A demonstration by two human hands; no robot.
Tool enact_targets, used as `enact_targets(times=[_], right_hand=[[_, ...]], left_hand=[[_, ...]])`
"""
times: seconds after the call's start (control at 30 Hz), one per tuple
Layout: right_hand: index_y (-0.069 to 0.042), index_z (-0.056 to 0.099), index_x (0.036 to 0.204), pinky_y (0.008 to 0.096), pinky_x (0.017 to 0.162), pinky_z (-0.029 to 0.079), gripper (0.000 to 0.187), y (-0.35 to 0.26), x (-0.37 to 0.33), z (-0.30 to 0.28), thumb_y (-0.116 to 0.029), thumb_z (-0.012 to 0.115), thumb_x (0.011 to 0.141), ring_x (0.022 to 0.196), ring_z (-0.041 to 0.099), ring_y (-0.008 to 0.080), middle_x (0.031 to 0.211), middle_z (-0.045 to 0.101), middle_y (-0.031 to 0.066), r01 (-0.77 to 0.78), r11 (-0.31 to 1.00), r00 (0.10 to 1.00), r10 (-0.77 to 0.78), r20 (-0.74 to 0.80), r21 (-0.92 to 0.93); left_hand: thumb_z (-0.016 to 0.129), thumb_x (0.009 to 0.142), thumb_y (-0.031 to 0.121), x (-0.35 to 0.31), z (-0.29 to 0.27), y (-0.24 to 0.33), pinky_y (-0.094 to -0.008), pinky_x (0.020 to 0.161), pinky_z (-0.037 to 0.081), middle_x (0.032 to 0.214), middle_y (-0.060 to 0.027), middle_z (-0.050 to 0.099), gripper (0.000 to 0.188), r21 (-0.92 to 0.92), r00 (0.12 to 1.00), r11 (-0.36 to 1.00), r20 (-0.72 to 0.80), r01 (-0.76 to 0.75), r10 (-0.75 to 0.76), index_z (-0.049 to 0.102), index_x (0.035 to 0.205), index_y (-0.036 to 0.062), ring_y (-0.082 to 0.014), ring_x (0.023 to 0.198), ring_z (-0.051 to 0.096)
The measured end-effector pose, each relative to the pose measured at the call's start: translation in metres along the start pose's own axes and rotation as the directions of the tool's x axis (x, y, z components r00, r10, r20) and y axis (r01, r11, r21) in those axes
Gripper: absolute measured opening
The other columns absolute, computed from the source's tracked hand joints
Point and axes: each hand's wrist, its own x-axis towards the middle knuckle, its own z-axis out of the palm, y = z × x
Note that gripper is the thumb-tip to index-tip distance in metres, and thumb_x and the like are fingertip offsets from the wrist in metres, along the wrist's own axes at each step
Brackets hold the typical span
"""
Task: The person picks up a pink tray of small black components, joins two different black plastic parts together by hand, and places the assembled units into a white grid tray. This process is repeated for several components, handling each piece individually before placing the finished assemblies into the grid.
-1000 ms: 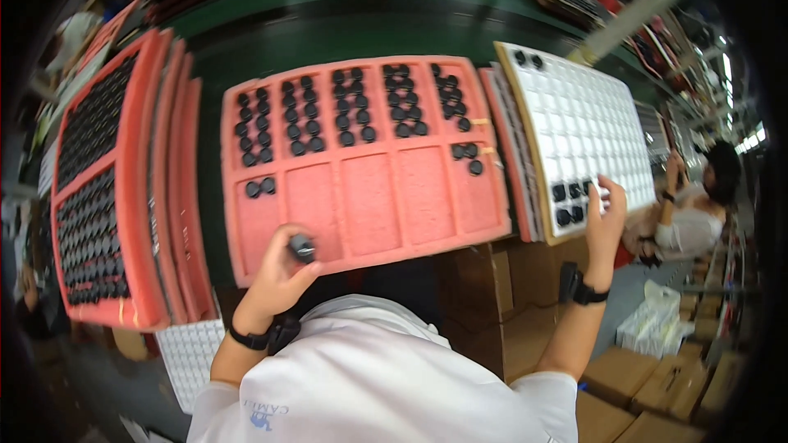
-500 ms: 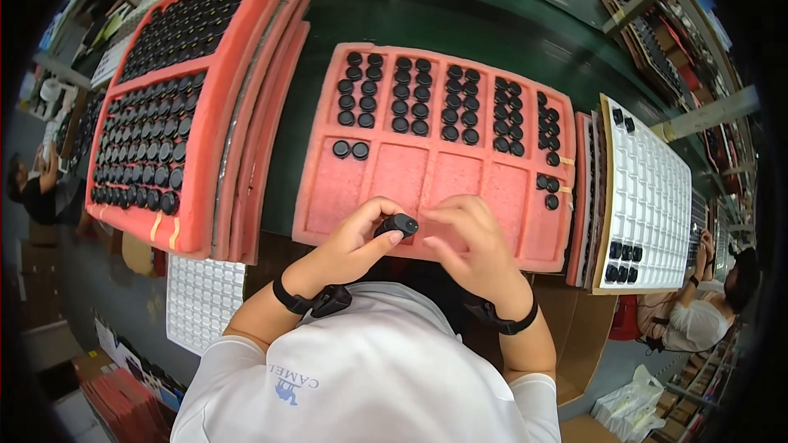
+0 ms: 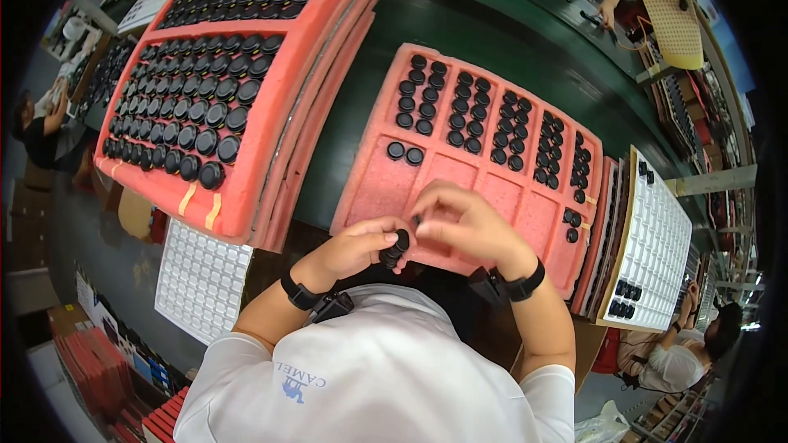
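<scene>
In front of my chest, my left hand [image 3: 357, 248] is closed around a short black cylinder-shaped part [image 3: 395, 249], with the thumb against its side. Just right of it, my right hand [image 3: 464, 221] is bent in a pinch, its fingertips a little apart from the cylinder. A small black piece [image 3: 416, 220] shows at those fingertips, too blurred to tell its kind. Both hands are over the near edge of a pink foam tray [image 3: 382, 184]. Black round-topped parts [image 3: 466, 107] stand in rows in its far compartments, and a few more sit in its near ones.
At the left rises a stack of pink foam trays [image 3: 283, 57], the top one full of black parts. A white plastic tray [image 3: 201, 279] lies below it. Another white tray [image 3: 657, 230] with a few black parts is at the right. Other people work around the green table [image 3: 468, 12].
The view has shifted, so the trays appear further right and the left stack larger. My right hand has closed from loosely spread fingers into a pinch. The cylinder in my left hand is tilted differently.
</scene>
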Motion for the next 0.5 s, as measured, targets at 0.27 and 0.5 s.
enact_targets(times=[0.27,0.5], right_hand=[[-0.001,0.058,0.088,0.0331,0.067,0.047,0.022,0.028,0.052,0.000,-0.015,0.068,0.075,0.076,0.058,0.0267,0.080,0.058,0.0112,-0.072,0.710,0.954,-0.155,-0.255,-0.700],[-0.001,0.056,0.089,0.0393,0.067,0.046,0.024,0.039,0.062,0.007,-0.016,0.067,0.075,0.077,0.058,0.0315,0.081,0.059,0.0146,-0.080,0.556,0.923,-0.272,-0.272,-0.827]], left_hand=[[0.057,0.088,0.014,-0.021,-0.020,0.001,-0.0247,0.055,0.044,0.082,-0.0079,0.054,0.017,0.255,0.969,0.953,-0.142,-0.163,0.203,0.050,0.093,0.0001,-0.0118,0.065,0.052],[0.061,0.086,0.013,-0.024,-0.016,0.005,-0.0215,0.048,0.040,0.074,-0.0042,0.054,0.015,0.431,0.909,0.897,-0.325,-0.103,0.260,0.054,0.089,-0.0002,-0.0081,0.057,0.047]])
